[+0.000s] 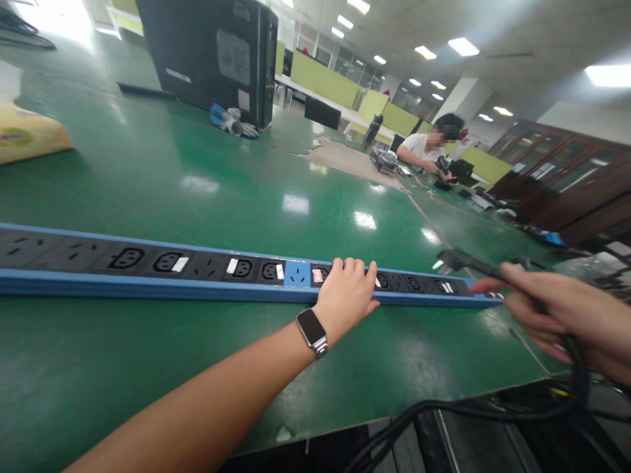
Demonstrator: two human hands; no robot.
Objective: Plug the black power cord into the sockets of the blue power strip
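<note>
A long blue-and-black power strip point(200, 266) lies across the green table, its sockets facing up and small white stickers beside some of them. My left hand point(348, 292) grips it right of the blue socket section, fingers over the top and thumb on the near side, covering some sockets. Blurred by motion, my right hand point(566, 312) is closed around a black power cord point(444, 408). The cord's plug point(453, 260) sticks out to the left, seemingly just above the strip's right part and apart from it. The cord hangs down past the table's front edge.
A black computer case point(217, 59) stands at the back left, with grey-blue gloves point(234, 123) at its foot. A yellow package point(29, 135) lies far left. Across the table, a person point(428, 148) handles a dark device. Black cables and metal bars show below the front edge.
</note>
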